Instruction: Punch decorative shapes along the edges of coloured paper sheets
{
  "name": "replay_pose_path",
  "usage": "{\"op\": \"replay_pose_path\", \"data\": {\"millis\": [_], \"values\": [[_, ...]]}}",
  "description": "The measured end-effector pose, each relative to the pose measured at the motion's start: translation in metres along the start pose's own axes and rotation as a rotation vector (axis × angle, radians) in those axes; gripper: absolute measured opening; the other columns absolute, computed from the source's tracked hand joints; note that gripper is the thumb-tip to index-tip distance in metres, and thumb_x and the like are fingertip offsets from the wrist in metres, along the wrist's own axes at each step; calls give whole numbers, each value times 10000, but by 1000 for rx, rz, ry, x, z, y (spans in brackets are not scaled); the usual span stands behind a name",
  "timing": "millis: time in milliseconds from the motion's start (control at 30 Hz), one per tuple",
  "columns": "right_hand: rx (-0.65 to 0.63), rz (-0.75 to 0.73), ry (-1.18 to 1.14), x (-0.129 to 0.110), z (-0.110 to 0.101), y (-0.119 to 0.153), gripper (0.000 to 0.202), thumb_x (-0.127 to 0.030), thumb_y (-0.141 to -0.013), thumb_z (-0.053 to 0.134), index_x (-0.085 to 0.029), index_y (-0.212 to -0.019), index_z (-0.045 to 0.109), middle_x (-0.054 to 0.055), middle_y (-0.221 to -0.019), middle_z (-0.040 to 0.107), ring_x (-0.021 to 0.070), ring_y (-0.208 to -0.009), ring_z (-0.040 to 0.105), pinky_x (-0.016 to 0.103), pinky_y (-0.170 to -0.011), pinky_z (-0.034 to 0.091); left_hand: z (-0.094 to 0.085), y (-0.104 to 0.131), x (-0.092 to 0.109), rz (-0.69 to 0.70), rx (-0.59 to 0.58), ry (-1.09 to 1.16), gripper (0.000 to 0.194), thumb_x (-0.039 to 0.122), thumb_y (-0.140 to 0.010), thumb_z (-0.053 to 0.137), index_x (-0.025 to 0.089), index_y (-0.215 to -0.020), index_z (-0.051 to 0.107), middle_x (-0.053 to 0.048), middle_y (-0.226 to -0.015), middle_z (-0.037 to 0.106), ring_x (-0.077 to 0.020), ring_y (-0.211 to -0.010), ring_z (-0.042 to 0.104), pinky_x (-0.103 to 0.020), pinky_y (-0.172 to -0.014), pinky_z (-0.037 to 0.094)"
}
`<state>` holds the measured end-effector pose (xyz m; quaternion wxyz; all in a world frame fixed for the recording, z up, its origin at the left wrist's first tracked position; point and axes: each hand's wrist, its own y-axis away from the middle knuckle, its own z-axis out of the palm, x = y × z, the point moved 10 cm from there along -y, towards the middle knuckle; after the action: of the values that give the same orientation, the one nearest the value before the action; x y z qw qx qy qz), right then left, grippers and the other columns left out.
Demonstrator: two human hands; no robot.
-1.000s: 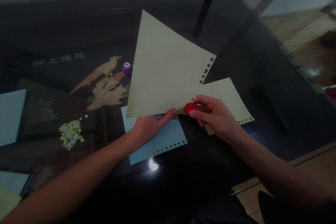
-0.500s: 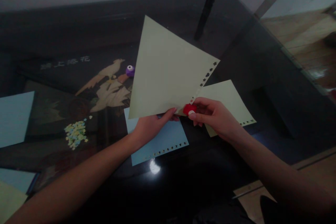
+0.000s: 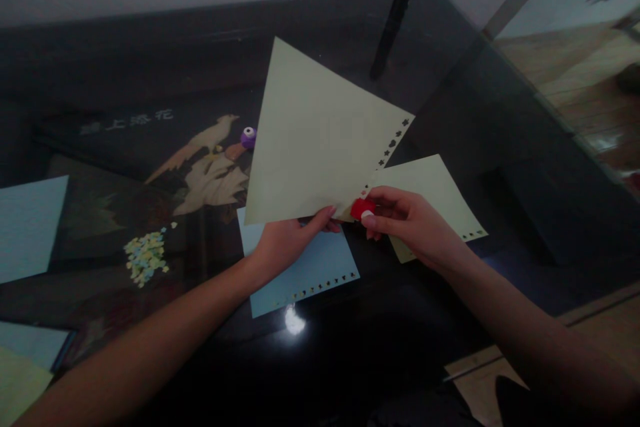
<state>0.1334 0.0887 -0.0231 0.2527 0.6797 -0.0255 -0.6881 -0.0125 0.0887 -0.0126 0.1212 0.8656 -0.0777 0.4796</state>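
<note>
A pale yellow-green sheet [image 3: 320,133] is raised above the table, with a row of small cut-out shapes along its right edge. My left hand [image 3: 300,237] pinches its lower edge, thumb on top. Between the thumb and fingers of my right hand [image 3: 405,217] is a small red punch [image 3: 363,209], set at the sheet's lower right corner. Beneath lies a blue sheet [image 3: 305,273] with shapes cut along its near edge. Another pale green sheet [image 3: 440,193], also with cut-outs, lies partly behind my right hand.
A purple punch [image 3: 248,138] stands left of the raised sheet. Small paper pieces [image 3: 146,257] are heaped on the dark glossy table [image 3: 450,87]. More sheets, one blue [image 3: 30,227], lie at the left. A black pole [image 3: 397,13] rises at the back.
The raised sheet's upper and right corners have dipped slightly and moved a little left. Both hands keep almost the same place and hold.
</note>
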Motion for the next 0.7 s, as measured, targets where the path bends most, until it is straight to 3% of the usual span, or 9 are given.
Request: {"op": "replay_pose_path", "data": {"millis": [700], "values": [[-22, -27, -36, -2, 3, 0, 268, -290, -698, 757, -186, -916, 641, 2, -738, 662, 114, -619, 580, 277, -593, 477, 4, 0, 3, 19, -38, -41, 367, 362, -900, 458, 264, -616, 668, 19, -723, 752, -196, -809, 685, -365, -988, 437]]}}
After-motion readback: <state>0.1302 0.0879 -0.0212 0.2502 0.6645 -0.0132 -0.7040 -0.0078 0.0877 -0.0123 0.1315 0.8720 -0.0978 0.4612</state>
